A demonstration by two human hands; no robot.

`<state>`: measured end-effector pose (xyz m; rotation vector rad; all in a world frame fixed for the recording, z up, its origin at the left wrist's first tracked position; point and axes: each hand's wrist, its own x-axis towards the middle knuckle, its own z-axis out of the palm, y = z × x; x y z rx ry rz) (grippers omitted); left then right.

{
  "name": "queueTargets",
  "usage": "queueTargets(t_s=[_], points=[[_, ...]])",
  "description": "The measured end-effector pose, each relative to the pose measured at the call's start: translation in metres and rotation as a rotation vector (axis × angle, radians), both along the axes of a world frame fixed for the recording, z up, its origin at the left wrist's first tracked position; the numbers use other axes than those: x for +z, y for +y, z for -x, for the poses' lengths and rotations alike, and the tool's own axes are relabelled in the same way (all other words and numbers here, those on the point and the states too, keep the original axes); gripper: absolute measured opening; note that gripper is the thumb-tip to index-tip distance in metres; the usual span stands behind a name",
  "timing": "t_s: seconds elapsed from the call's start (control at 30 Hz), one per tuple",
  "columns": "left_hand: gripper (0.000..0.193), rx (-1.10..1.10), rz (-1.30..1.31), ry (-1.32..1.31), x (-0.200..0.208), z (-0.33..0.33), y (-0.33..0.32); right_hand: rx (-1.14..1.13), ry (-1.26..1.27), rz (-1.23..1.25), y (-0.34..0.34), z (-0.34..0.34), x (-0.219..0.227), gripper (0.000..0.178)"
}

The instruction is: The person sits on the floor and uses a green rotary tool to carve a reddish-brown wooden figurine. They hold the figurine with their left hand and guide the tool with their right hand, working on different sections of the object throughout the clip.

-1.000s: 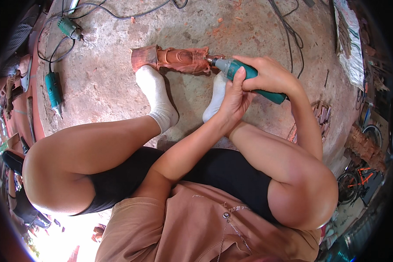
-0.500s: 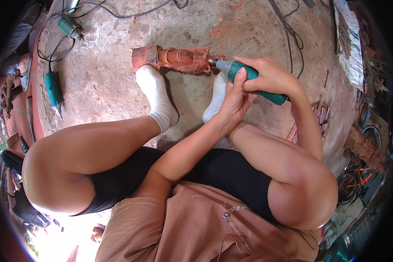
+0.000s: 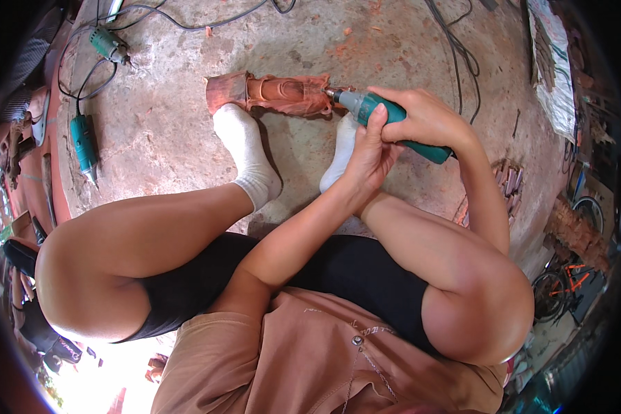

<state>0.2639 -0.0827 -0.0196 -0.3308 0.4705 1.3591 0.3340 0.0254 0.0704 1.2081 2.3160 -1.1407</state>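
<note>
A reddish carved wood piece (image 3: pixel 276 94) lies lengthwise across the floor in front of me, with my socked left foot against its near side. Both my hands grip a green and grey die grinder (image 3: pixel 421 149), its bit touching or just over the right end of the carving. My right hand (image 3: pixel 428 119) wraps the body from above and the right. From below, my left hand (image 3: pixel 372 155) closes around the same tool, thumb up along its front. The exact contact point of the bit is hidden by the grinder's nose.
Another green die grinder (image 3: pixel 83 148) and a green power drill (image 3: pixel 108 45) lie at the left with black cords. More cable (image 3: pixel 455 41) trails at the upper right. Several small bits (image 3: pixel 509 179) sit in a pile beyond my right arm. A white sack (image 3: pixel 553 69) lies at the right edge.
The grinder and both hands have shifted very slightly to the left and up. The carved wood has barely moved.
</note>
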Motion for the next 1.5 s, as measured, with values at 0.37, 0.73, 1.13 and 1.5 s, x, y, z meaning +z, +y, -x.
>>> queueTargets(t_s=[0.37, 0.73, 1.13, 1.5], points=[[0.059, -0.005, 0.006, -0.004, -0.003, 0.001, 0.001, -0.016, -0.006, -0.007, -0.001, 0.0, 0.0, 0.075], [0.056, -0.025, -0.009, 0.01, -0.001, 0.002, 0.001, -0.016, 0.018, -0.021, -0.004, -0.004, 0.0, 0.075], [0.054, -0.01, -0.01, 0.07, -0.002, -0.003, -0.002, -0.008, 0.03, -0.013, -0.004, -0.007, 0.001, 0.075], [0.057, -0.063, -0.042, 0.048, -0.013, 0.003, 0.004, -0.078, 0.078, -0.038, -0.005, -0.008, -0.009, 0.075]])
